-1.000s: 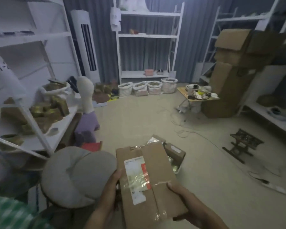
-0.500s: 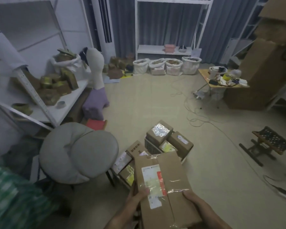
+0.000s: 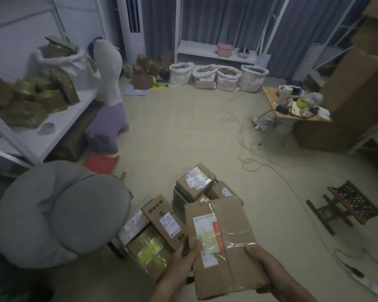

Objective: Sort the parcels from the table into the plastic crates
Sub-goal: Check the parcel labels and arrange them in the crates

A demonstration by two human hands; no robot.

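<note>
I hold a flat brown cardboard parcel (image 3: 224, 247) with a white and red label under clear tape, low in the middle of the view. My left hand (image 3: 184, 261) grips its left edge and my right hand (image 3: 264, 267) grips its right edge. Just beyond and below the parcel, on the floor, sits a pile of several taped cardboard parcels (image 3: 162, 223), one more (image 3: 195, 182) on top at the back. They seem to fill low crates, whose walls are mostly hidden.
A grey round cushioned stool (image 3: 59, 212) stands left of the pile. White shelving (image 3: 59, 125) holds gold-taped boxes at far left. A cable (image 3: 271, 166) runs across the floor to a power strip (image 3: 367, 282). A small dark folding stool (image 3: 345, 203) sits right; big cardboard boxes (image 3: 354, 101) stand far right.
My view has tipped downward and nearer the floor, bringing the pile of parcels fully into sight. The held parcel stays in both hands, now over the pile's right side.
</note>
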